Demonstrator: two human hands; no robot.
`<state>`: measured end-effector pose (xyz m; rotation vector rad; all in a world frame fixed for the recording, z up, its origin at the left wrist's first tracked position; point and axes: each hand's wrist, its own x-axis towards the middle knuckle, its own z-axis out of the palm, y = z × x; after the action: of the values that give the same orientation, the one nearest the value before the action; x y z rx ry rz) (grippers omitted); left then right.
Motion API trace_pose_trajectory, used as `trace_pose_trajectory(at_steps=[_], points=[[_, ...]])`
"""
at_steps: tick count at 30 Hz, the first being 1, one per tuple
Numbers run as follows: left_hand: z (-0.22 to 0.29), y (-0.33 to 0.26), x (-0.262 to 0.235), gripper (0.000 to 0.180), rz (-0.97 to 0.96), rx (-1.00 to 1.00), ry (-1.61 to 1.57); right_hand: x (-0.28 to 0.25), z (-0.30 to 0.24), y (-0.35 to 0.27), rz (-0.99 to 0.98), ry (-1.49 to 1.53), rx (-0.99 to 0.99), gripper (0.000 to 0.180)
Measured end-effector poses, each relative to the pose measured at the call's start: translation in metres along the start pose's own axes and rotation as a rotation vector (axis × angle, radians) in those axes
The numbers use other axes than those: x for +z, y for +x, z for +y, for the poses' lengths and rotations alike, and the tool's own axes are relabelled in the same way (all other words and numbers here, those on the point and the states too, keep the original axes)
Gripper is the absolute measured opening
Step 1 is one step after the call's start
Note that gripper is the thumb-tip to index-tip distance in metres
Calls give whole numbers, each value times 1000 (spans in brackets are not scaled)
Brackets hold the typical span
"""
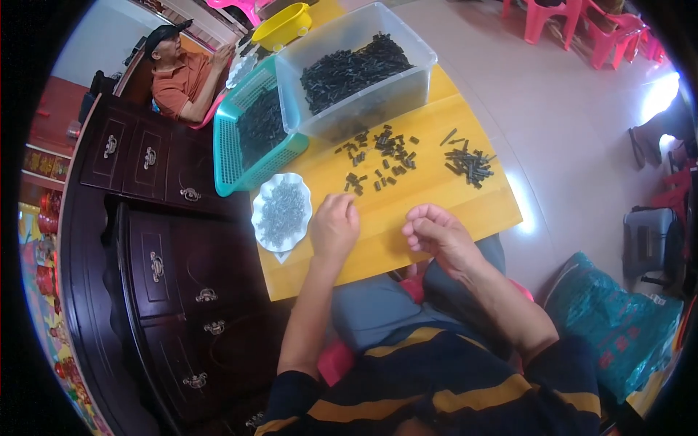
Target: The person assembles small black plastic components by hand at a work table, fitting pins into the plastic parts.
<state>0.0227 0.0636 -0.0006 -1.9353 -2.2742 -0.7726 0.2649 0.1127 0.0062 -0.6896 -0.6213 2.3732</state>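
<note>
At the far left stands a dark wooden cabinet [156, 218] with metal drawer pulls, and beyond it, at the upper left, another person [182, 76] in an orange shirt and dark cap sits with hands raised. Next comes the yellow table [436, 211]. On its left part a teal basket [240, 156] holds dark small parts, and just in front of it a white scalloped dish [281, 211] is filled with small grey metal pieces. Behind the basket, at the table's far end, sits a yellow bowl [282, 25]. The left hand [334, 227] rests knuckles-up on the table just right of the dish, fingers curled down toward the board; whether it pinches anything cannot be told. Ahead of it, a loose scatter of black parts [378, 156] lies on the wood, near the front wall of a clear tub [356, 69] heaped with the same black parts. The right hand [436, 236] hovers at the table's near edge, apart from the left hand, fingers bent in with the tips drawn close to the thumb; what it may hold is too small to see. Farther right a tidier pile [469, 166] of black parts lies near the table's right edge. Past the table are pale floor tiles, pink plastic chairs [574, 22] at the top right and a teal bag [618, 327] at the lower right.
</note>
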Motion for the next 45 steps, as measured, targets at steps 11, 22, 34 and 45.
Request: trace_pose_trajectory(at_steps=[11,22,34,45], points=[[-4,-8,2,12,17,12,49,1,6,0,-57,-170,-38,10],[77,-8,-41,39,-171,54,-561,5,9,-2,-33,-242,-131,21],[52,40,-25,14,-5,76,-441,2,6,2,56,-181,-159,17],[-3,101,31,9,37,117,22,5,6,0,-1,-195,-88,21]])
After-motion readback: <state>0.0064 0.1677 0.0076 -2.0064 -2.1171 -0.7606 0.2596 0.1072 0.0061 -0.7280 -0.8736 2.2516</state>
